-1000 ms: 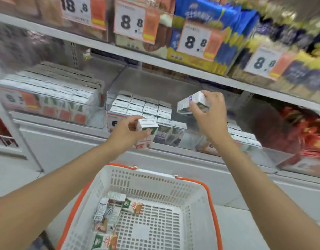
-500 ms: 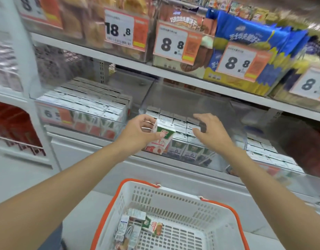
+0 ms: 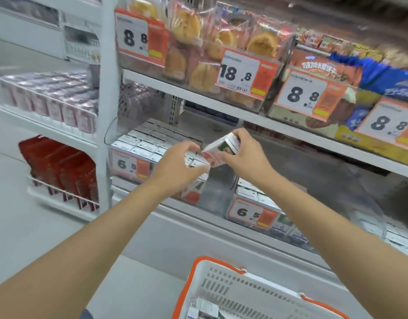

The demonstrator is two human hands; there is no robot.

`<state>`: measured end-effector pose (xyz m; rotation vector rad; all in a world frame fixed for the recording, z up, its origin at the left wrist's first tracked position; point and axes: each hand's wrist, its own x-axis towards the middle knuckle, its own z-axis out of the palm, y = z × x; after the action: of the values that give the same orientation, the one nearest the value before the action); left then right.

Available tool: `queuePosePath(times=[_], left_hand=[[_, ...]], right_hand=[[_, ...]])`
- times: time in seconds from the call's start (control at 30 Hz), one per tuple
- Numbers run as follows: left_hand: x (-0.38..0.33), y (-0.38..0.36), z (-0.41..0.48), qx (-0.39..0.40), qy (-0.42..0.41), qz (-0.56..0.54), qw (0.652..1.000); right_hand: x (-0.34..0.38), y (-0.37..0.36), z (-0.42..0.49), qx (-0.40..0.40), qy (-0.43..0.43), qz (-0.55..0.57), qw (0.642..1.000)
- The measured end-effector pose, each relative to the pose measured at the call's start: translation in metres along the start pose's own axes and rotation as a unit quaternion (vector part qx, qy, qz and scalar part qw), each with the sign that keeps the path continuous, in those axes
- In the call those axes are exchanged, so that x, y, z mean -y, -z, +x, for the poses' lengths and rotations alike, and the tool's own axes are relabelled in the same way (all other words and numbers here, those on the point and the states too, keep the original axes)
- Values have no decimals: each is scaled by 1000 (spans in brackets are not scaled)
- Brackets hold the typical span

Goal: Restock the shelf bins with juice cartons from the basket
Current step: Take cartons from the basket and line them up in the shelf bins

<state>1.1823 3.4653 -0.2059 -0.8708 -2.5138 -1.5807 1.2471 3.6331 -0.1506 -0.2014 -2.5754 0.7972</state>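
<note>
Head camera view looked down at a shop shelf, with two bare forearms reaching forward. The right hand (image 3: 246, 157) had its grip clamped on one juice carton (image 3: 221, 149), thumb on the near side and fingers over the far end. The carton was white with a red and green print, tilted, and held in the air above the right end of the left bin (image 3: 113, 137). The left hand (image 3: 175, 166) was just beside the carton's lower end with its fingers curled. Whether its grip held anything could not be told.

Two clear bins were plainly seen on the lower shelf. The left bin was packed with rows of white-topped cartons, and the second bin (image 3: 233, 204) sat to its right, also holding cartons. Each carried one card reading 6.5.

On the upper shelf (image 3: 194, 94) hung four price cards (image 3: 239, 74): three read 8.8 and one read 18.8.

One white basket (image 3: 233, 288) with an orange rim sat at the bottom edge. The cartons in it were cut off, so they could not be counted.
</note>
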Motion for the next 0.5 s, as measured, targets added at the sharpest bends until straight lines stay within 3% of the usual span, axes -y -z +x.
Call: queuePosePath(times=[0.17, 0.3, 0.37, 0.43, 0.5], left_hand=[[39, -1, 36, 71, -116, 231, 963], [61, 1, 61, 109, -141, 327, 928], [70, 2, 64, 128, -131, 349, 919], [73, 1, 65, 138, -121, 355, 917], [72, -1, 65, 143, -117, 352, 918]], right_hand=[[-19, -36, 50, -29, -23, -155, 987], [-37, -52, 100, -30, -84, -254, 963], [-46, -54, 125, -13, -75, -324, 943], [-58, -54, 146, 32, -43, -306, 951], [-69, -54, 159, 134, -59, -207, 967]])
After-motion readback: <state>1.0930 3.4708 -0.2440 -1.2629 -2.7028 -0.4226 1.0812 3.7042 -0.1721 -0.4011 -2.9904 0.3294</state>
